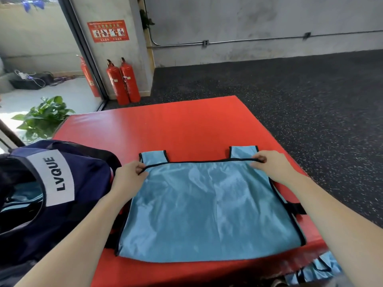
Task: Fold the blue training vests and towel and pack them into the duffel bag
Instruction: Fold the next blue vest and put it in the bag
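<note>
A light blue training vest with black trim lies flat on the red mat, folded over so that its two shoulder straps stick out beyond the far edge. My left hand pinches the left end of that far black-trimmed edge. My right hand pinches the right end. A navy duffel bag with a white "LVQUE" label sits open at the left, touching the vest's left side; light blue fabric shows inside it. More blue vest fabric hangs off the mat's near right corner.
The mat rests on dark speckled rubber flooring. Two red fire extinguishers stand against a concrete pillar behind the mat. A green potted plant sits at the left by a glass door.
</note>
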`<state>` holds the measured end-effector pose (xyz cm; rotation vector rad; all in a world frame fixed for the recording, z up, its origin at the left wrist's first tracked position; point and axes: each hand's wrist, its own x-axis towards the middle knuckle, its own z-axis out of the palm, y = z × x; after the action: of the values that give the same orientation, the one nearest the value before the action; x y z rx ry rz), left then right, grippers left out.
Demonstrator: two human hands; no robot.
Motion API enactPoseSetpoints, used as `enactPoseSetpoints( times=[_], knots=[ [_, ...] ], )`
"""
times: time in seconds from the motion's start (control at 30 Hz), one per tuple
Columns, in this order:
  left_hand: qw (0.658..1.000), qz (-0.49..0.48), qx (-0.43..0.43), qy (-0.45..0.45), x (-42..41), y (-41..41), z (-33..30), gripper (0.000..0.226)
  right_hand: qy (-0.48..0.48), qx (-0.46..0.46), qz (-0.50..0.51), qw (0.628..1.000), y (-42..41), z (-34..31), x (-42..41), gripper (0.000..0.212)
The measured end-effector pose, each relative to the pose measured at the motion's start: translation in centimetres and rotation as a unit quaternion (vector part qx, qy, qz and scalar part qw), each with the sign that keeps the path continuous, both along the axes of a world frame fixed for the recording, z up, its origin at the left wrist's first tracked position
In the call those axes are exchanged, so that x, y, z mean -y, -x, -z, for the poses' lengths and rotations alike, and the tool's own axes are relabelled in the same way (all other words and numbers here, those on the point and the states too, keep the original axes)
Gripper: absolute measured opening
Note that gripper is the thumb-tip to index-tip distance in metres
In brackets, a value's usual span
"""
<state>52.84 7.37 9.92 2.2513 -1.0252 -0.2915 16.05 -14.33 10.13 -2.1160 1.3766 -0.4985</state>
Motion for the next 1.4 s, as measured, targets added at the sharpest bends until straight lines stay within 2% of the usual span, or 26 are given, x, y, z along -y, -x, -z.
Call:
enactPoseSetpoints(
  times=[0.13, 0.23, 0.37, 0.43, 0.5, 0.57, 0.67, 0.73, 0.9, 1.07, 1.17, 1.27, 1.3, 1.4],
  knots=[
    [0.999, 0.024, -0.005, -0.036, -1.6, 0.2, -0.1, 0.023, -0.019, -0.003, -0.007, 1.0, 1.1, 0.2, -0.6, 0.015],
    [0.996, 0.023, -0.083, -0.031, -2.8, 0.1, -0.7, 0.011, -0.008, 0.051, -0.003, 0.999, 1.6, 0.2, -1.1, 0.007],
    [0.975, 0.034, -0.213, 0.047, -3.1, 0.1, -3.1, 0.005, -0.011, 0.163, 0.005, 0.986, 1.8, -1.7, -1.4, 0.012],
    [0.965, 0.028, -0.24, 0.097, -2.5, -0.3, -4.4, 0.007, 0.0, 0.212, 0.0, 0.977, 1.6, -3.1, -1.0, 0.013],
    [0.97, 0.004, -0.212, 0.12, -1.4, -0.8, -4.7, 0.007, 0.009, 0.245, 0.005, 0.969, 1.1, -3.7, -0.4, 0.014],
    [0.986, -0.03, -0.132, 0.096, -0.4, -1.2, -4.0, 0.006, 0.012, 0.224, 0.029, 0.974, 0.6, -3.1, 0.5, 0.014],
    [0.995, -0.046, -0.079, 0.032, 0.4, -0.4, -2.1, 0.01, 0.0, 0.086, 0.048, 0.995, 0.3, -0.6, 1.3, 0.021],
    [0.998, -0.035, -0.048, 0.005, 0.5, 0.0, -1.0, 0.013, 0.001, 0.028, 0.04, 0.999, 0.3, 0.4, 1.3, 0.02],
    [0.999, -0.028, -0.016, -0.008, 0.4, -0.1, -1.1, 0.01, 0.001, 0.032, 0.05, 0.998, 0.2, 0.3, 1.3, 0.012],
    [0.998, -0.053, -0.031, 0.013, 0.0, -0.8, -1.0, 0.021, 0.013, 0.056, 0.057, 0.997, 0.5, 0.0, 1.2, 0.006],
    [0.996, -0.061, -0.038, 0.055, 0.5, -0.5, -1.5, 0.014, 0.028, 0.093, 0.066, 0.993, 0.2, -0.7, 1.3, 0.007],
    [0.996, -0.055, -0.043, 0.064, 0.6, -0.1, -1.5, 0.023, 0.034, 0.094, 0.064, 0.993, -0.2, -0.9, 0.9, 0.017],
    [0.997, -0.045, -0.03, 0.047, 0.6, -0.1, -1.3, 0.028, 0.034, 0.085, 0.064, 0.994, -0.3, -0.9, 0.7, 0.024],
    [0.995, -0.007, 0.093, -0.038, 0.4, 1.0, -1.1, 0.038, 0.076, 0.03, 0.058, 0.995, -0.9, -0.9, -0.5, 0.036]
  ],
)
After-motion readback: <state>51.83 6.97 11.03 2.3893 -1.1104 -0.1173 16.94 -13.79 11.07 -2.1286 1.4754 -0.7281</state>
